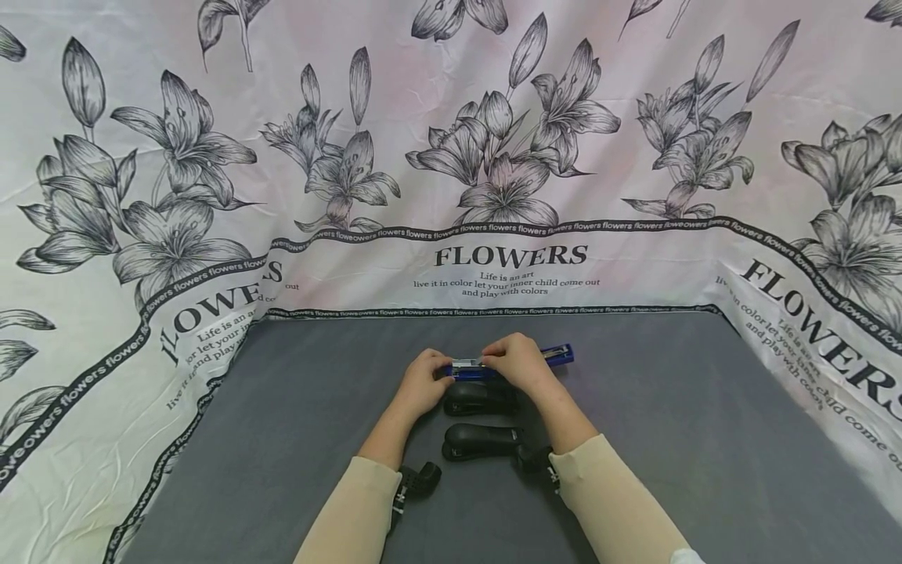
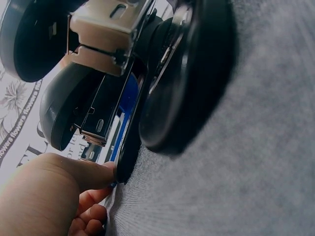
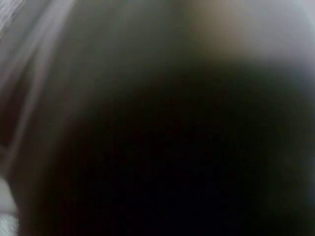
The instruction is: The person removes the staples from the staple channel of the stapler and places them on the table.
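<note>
A blue stapler (image 1: pixel 560 355) lies opened out lengthwise at the far middle of the grey table, its metal inside facing up. My left hand (image 1: pixel 424 382) grips its left end between thumb and fingers; in the left wrist view the left hand (image 2: pixel 64 191) shows low at the left, thumb tip at the stapler's end. From above, my right hand (image 1: pixel 517 362) pinches a small silvery strip (image 1: pixel 465 363) over the stapler's metal channel, covering the stapler's middle. Blur and darkness fill the right wrist view.
Two black staplers (image 1: pixel 482 441) lie one behind the other on the near side of the blue one, between my forearms. The farther black stapler (image 1: pixel 478 399) is close to both hands. A flower-printed cloth (image 1: pixel 507 270) borders the grey table (image 1: pixel 317 352) at the back and sides.
</note>
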A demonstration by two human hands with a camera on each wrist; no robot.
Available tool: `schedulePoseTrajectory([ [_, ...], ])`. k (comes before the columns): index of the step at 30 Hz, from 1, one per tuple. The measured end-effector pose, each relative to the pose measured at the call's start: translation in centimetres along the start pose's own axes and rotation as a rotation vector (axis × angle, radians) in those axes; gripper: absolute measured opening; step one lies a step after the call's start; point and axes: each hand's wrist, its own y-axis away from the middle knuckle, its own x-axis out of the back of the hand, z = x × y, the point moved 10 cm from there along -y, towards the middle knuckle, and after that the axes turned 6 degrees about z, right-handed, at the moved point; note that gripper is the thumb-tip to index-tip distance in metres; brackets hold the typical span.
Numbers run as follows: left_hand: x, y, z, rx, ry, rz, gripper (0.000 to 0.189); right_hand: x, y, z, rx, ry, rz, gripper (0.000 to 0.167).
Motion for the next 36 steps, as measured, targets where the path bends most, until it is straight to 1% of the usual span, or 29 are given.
schedulePoseTrajectory([
  [7,0.1,0.0,0.0,0.0,-0.003,0.003,0.031,0.3,0.0,0.1,0.009,-0.001,0.031,0.021],
  [18,0.0,0.1,0.0,-0.006,-0.013,0.007,0.032,1.6,0.3,0.3,0.017,-0.082,0.039,0.022],
  [26,0.0,0.1,0.1,0.003,-0.021,0.0,0.033,2.8,0.7,1.1,-0.04,-0.124,0.044,0.025],
  [36,-0.1,0.2,-0.2,0.008,-0.012,-0.004,0.033,4.3,1.0,1.9,-0.062,-0.15,0.071,0.024],
])
